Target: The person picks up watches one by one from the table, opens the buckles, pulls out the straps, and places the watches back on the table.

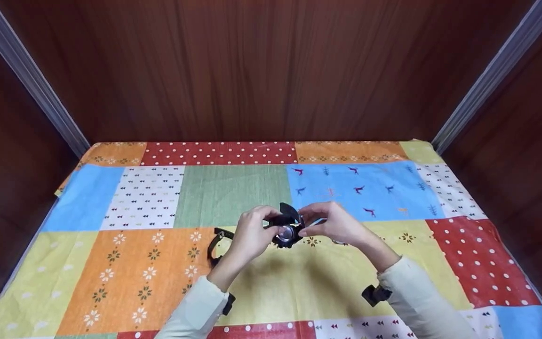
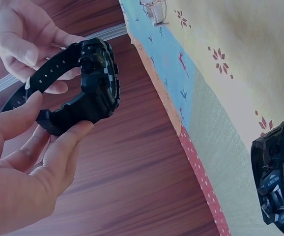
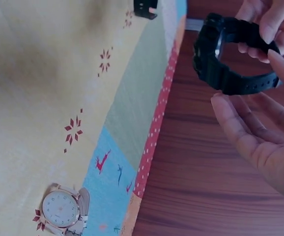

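A black digital-style wristwatch [image 1: 286,234] is held up between both hands above the cloth, its strap bent round into a loop. My left hand [image 1: 251,234] grips it from the left, thumb against the strap and fingers under the watch [image 2: 100,83], as the left wrist view shows. From the other side my right hand [image 1: 334,222] holds the strap. In the right wrist view, the right hand's thumb lies by the strap's end and its fingers [image 3: 225,110] reach below the looped watch [image 3: 213,56]. The strap partly hides the fingertips.
Another black watch [image 1: 212,249] lies on the patchwork cloth [image 1: 148,278], partly behind the left wrist. A watch with a white round dial [image 3: 60,209] and pale strap lies near the right hand. Brown wood-grain panels [image 1: 261,70] enclose the table's back and sides.
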The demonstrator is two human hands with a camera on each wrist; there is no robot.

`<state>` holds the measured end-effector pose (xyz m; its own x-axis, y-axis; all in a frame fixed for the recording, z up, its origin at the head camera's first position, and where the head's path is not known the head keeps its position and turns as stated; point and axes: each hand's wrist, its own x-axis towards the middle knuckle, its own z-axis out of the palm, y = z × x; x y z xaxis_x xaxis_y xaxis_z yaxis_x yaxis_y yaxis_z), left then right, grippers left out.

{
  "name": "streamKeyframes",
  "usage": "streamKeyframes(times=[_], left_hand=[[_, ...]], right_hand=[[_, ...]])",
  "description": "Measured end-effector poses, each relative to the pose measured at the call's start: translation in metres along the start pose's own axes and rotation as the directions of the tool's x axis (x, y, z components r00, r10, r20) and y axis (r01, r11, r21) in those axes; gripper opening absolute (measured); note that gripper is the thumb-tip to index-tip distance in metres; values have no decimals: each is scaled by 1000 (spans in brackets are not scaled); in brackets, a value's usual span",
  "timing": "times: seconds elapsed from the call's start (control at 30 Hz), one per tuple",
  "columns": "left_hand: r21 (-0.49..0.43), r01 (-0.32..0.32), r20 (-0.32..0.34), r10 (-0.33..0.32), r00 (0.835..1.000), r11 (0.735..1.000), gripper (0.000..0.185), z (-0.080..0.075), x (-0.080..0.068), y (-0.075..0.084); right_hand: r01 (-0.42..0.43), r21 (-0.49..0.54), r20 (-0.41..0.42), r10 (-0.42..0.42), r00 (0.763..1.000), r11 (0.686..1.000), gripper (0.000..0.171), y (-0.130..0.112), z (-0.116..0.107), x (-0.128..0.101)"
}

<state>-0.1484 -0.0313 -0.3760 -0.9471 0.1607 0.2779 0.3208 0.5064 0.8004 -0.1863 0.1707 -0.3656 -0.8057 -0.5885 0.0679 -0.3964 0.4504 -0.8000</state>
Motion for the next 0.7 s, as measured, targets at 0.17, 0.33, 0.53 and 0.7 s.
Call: streamKeyframes(times=[0.17, 0.33, 0.53, 0.7], left_hand=[[27, -4, 18, 4, 1000, 1000, 18, 0, 0, 0], [47, -16, 32, 15, 999, 999, 18, -1, 1, -2], [60, -25, 56, 21, 998, 998, 22, -1, 1, -4], [73, -39, 31, 37, 999, 997, 20, -2, 0, -4]], right_hand=[[19, -6, -15, -19, 1000, 1000, 28, 0, 4, 2], [20, -5, -48, -20, 999, 1000, 23, -2, 6, 2], [2, -11, -70, -3, 998, 1000, 22, -3, 7, 3], [-16, -5, -80, 16, 997, 1000, 23, -5, 8, 2]])
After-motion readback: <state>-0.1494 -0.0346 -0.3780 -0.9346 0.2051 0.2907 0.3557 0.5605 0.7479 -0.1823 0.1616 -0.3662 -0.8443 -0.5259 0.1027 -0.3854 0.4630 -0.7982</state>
